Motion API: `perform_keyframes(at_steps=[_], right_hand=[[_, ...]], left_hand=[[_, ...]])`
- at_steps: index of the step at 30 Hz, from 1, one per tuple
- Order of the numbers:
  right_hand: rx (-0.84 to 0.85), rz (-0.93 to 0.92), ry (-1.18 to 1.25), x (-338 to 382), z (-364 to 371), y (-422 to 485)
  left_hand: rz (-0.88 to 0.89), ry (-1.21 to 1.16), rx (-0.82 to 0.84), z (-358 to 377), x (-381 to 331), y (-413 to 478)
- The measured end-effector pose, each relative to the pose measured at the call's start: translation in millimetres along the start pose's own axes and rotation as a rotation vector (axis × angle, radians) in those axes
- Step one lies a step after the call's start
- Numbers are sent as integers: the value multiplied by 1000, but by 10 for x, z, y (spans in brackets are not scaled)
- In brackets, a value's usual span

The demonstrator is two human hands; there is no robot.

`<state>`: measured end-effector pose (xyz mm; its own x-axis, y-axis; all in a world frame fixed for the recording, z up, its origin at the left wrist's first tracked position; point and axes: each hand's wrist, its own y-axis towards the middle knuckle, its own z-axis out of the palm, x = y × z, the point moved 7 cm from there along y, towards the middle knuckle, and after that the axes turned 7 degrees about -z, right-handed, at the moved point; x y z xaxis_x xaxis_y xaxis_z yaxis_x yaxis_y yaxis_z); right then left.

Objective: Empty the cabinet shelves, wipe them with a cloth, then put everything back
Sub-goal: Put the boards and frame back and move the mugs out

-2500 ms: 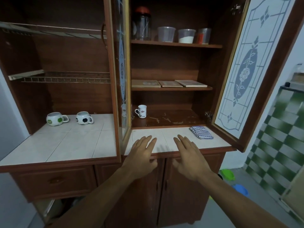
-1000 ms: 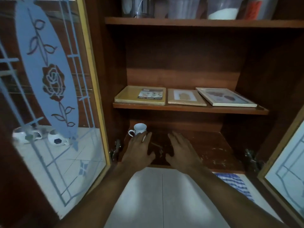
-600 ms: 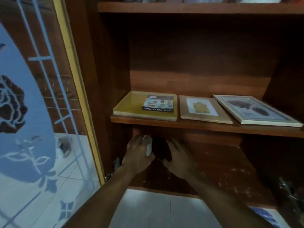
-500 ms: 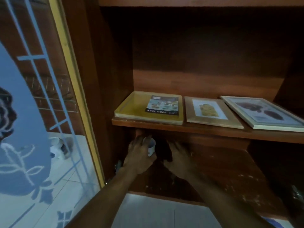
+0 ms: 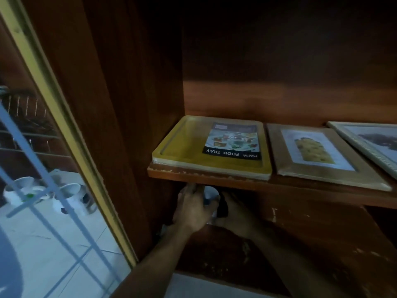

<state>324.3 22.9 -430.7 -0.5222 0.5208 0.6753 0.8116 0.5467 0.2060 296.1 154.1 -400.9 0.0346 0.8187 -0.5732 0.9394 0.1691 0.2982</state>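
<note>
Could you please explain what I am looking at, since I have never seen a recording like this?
There is no machine: a person wears a wide-angle camera on the head, so the one view looks down at their bare hands. They reach into a cabinet. On the shelf lie a yellow food tray and two framed pictures. Beneath it, the left hand curls round a small white cup; the right hand is at the cup's other side, too dark to tell whether it holds it. Two mugs show through the glass door.
</note>
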Motion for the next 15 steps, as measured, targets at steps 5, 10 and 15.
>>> perform_keyframes(at_steps=[5, 10, 15], right_hand=[[35, 45, 152, -108, 147, 64], [20, 45, 152, -176, 217, 72], [-3, 44, 174, -206, 241, 74]], left_hand=[[-69, -8, -24, 59, 48, -30], [-85, -19, -74, 73, 44, -51], [-73, 8, -80, 86, 30, -44]])
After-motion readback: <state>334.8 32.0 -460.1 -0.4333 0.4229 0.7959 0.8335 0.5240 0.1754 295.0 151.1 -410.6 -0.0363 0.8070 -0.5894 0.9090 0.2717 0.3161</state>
